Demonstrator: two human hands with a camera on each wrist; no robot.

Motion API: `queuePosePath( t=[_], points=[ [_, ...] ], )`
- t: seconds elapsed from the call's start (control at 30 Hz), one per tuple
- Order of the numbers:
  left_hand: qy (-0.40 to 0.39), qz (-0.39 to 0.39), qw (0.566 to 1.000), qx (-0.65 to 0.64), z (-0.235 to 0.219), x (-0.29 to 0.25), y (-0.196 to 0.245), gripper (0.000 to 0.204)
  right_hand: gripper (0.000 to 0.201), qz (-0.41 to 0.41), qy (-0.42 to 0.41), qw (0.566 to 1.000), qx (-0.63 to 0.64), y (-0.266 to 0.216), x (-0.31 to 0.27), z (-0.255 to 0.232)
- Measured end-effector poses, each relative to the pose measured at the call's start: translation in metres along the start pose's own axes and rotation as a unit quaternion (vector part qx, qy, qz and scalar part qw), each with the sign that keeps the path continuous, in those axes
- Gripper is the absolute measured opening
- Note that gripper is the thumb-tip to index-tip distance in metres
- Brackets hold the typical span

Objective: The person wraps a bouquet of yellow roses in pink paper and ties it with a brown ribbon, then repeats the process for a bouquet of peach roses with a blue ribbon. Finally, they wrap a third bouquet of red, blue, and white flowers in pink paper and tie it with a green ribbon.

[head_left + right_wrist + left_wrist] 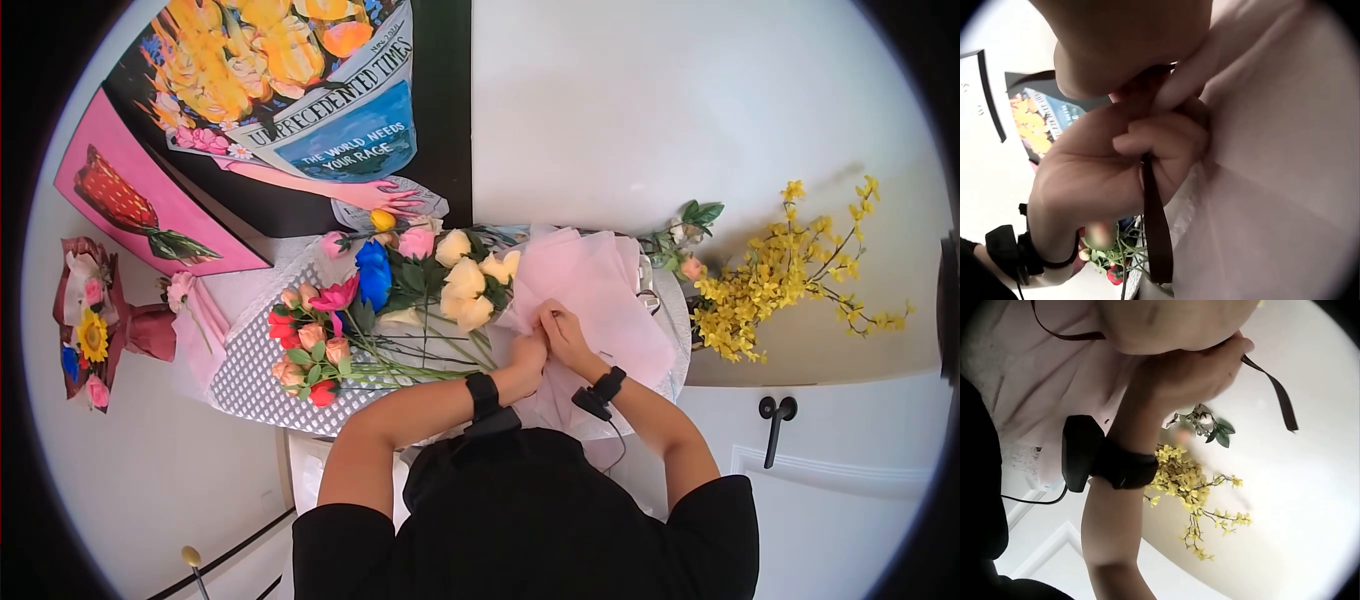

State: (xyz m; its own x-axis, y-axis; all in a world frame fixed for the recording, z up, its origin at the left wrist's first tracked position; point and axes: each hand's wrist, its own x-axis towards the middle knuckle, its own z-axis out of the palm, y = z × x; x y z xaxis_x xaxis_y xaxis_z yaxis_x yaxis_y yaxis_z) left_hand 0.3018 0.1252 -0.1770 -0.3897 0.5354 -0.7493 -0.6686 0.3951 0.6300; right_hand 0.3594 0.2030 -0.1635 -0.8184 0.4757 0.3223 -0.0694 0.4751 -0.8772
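Note:
Both hands meet at the gathered neck of pale pink wrapping paper [590, 265] on the table. A dark brown ribbon [1159, 240] runs from the curled fingers of my left hand [1097, 165], its loose end hanging down. My right hand [1200, 372] pinches another length of the ribbon [1279, 394], whose tail sticks out past the fingertips. In the head view my left hand [530, 362] lies just below and left of my right hand [566, 335]. The ribbon's crossing at the neck is hidden behind the fingers.
Left of the hands lie cream roses [465, 295], a blue flower [374, 275] and red and peach roses [310, 345] with long stems. Yellow blossom branches [740, 310] stand at the right. A wrapped bouquet [90, 340] and a pink strawberry picture [160, 200] are at the left.

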Motion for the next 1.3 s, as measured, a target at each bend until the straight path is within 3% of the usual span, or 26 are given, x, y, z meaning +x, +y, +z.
queuePosePath(
  t=[0.03,0.13,0.2,0.23,0.3,0.33,0.37,0.4,0.47,0.5,0.53,0.6,0.67,0.73,0.8,0.83,0.87,0.9,0.93,1.0,1.03,1.07,1.1,1.17,1.2,1.3],
  points=[
    [0.001,0.001,1.000,0.000,-0.001,0.004,0.001,0.029,0.023,0.044,0.005,0.999,0.020,0.002,0.002,0.001],
    [-0.045,-0.020,0.998,0.046,-0.012,0.015,0.005,0.027,0.030,0.054,0.013,0.998,0.024,0.015,0.000,0.008],
    [-0.143,-0.069,0.977,0.143,-0.028,0.013,0.031,0.024,0.029,0.054,0.014,0.998,0.017,0.019,0.000,0.009],
    [-0.142,-0.068,0.977,0.144,-0.037,0.010,0.044,0.024,0.028,0.056,0.013,0.998,0.007,0.021,0.000,0.009],
    [-0.262,-0.054,0.907,0.325,-0.056,0.006,0.067,0.021,0.026,0.026,0.013,0.999,-0.018,0.027,-0.001,0.012],
    [-0.260,-0.055,0.907,0.327,-0.064,0.004,0.072,0.021,0.025,-0.002,0.013,0.999,-0.042,0.029,-0.002,0.013],
    [-0.278,0.135,0.832,0.461,-0.071,0.000,0.077,0.019,0.025,-0.002,0.014,0.999,-0.039,0.027,-0.002,0.014],
    [-0.282,0.317,0.706,0.568,-0.074,-0.004,0.082,0.019,0.021,-0.001,0.004,0.999,-0.045,0.025,-0.002,0.012],
    [-0.273,0.296,0.684,0.609,-0.069,-0.015,0.101,0.020,0.018,-0.001,-0.005,0.999,-0.050,0.025,-0.002,0.013],
    [-0.266,0.276,0.660,0.646,-0.065,-0.022,0.112,0.021,0.015,-0.046,-0.015,0.998,-0.049,0.028,-0.002,0.013],
    [-0.267,0.277,0.658,0.647,-0.062,-0.026,0.119,0.021,0.012,-0.090,-0.024,0.994,-0.050,0.031,-0.002,0.013],
    [-0.252,0.304,0.622,0.676,-0.055,-0.031,0.131,0.023,0.009,-0.101,-0.045,0.992,-0.060,0.026,0.002,0.008],
    [-0.286,0.294,0.609,0.679,-0.047,-0.032,0.138,0.022,0.008,-0.109,-0.069,0.989,-0.070,0.020,0.005,0.004],
    [-0.319,0.282,0.597,0.680,-0.041,-0.032,0.136,0.022,0.012,-0.171,-0.140,0.966,-0.133,0.013,0.008,0.001],
    [-0.336,0.353,0.597,0.638,-0.036,-0.029,0.131,0.022,0.014,-0.145,-0.115,0.976,-0.111,0.014,0.006,0.005],
    [-0.336,0.353,0.597,0.637,-0.033,-0.026,0.130,0.022,0.016,-0.119,-0.090,0.985,-0.088,0.014,0.005,0.006],
    [-0.403,0.265,0.705,0.520,-0.031,-0.022,0.129,0.021,0.016,-0.118,-0.090,0.985,-0.089,0.014,0.004,0.004],
    [-0.454,0.168,0.787,0.384,-0.030,-0.019,0.128,0.022,0.017,-0.030,-0.134,0.989,-0.048,0.014,0.004,0.000],
    [-0.455,0.167,0.786,0.384,-0.030,-0.017,0.125,0.022,0.019,0.058,-0.176,0.983,-0.006,0.014,0.004,-0.003],
    [-0.365,0.185,0.845,0.344,-0.034,-0.011,0.116,0.024,0.020,0.052,-0.190,0.980,-0.010,0.000,0.011,-0.011],
    [-0.366,0.186,0.845,0.342,-0.038,-0.005,0.105,0.024,0.021,0.046,-0.204,0.978,-0.012,-0.003,0.014,-0.014],
    [-0.294,0.380,0.786,0.389,-0.045,0.002,0.090,0.024,0.021,0.046,-0.207,0.977,-0.013,0.000,0.015,-0.014],
    [-0.207,0.554,0.690,0.417,-0.049,0.000,0.084,0.024,0.023,0.059,-0.226,0.972,0.013,0.006,0.016,-0.014],
    [-0.178,0.543,0.670,0.474,-0.057,-0.005,0.082,0.022,0.025,0.073,-0.248,0.965,0.038,0.010,0.020,-0.016],
    [-0.152,0.529,0.645,0.530,-0.060,-0.011,0.084,0.020,0.026,0.121,-0.266,0.953,0.077,0.007,0.022,-0.017],
    [-0.146,0.500,0.625,0.581,-0.066,-0.019,0.085,0.013,0.026,0.224,-0.292,0.917,0.151,0.013,0.024,-0.021]
  ],
)
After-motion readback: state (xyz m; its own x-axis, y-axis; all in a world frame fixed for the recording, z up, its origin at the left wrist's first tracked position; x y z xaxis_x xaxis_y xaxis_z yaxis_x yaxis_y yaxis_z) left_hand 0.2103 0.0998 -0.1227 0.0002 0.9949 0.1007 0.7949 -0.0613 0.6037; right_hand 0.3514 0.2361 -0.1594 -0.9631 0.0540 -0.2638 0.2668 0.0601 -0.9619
